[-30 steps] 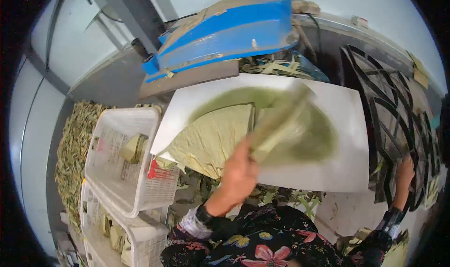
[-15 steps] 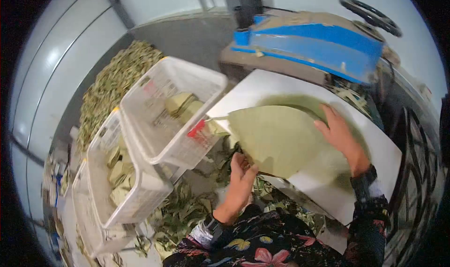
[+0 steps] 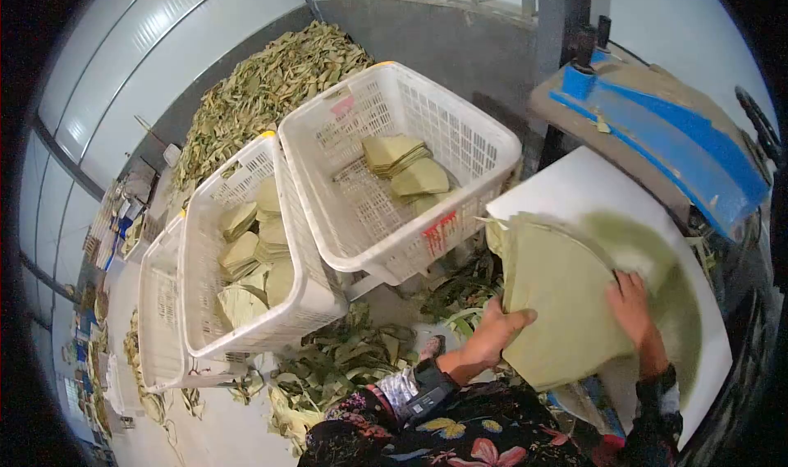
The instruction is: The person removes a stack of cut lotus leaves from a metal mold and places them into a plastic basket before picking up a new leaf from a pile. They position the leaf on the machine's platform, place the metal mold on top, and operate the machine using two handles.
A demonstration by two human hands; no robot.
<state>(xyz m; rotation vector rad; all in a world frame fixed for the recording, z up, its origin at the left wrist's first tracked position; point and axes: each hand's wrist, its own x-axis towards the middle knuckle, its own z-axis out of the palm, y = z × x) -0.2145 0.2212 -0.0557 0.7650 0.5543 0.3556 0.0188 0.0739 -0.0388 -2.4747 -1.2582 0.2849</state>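
A fan-shaped stack of pale green cut leaves (image 3: 562,303) is held up at the near left side of a white board (image 3: 566,176). My left hand (image 3: 492,336) is closed on the stack's left edge, the thumb lying on its top face and the other fingers hidden beneath. On the opposite edge, my right hand (image 3: 634,309) grips the stack with bent fingers. A green stain marks the board under and beside the right hand.
Left of the board stands a white plastic crate (image 3: 484,151) with a few leaf stacks; a second crate (image 3: 310,262) holds several more, with a third crate (image 3: 160,327) beyond. Leaf scraps (image 3: 353,356) litter the floor. A blue machine (image 3: 673,143) sits behind the board, and a leaf heap (image 3: 263,93) lies against the wall.
The leaf stack has been lifted and turned, shifting toward the crates. My left hand has closed on its edge, and my right hand has moved down its side. The view has swung left.
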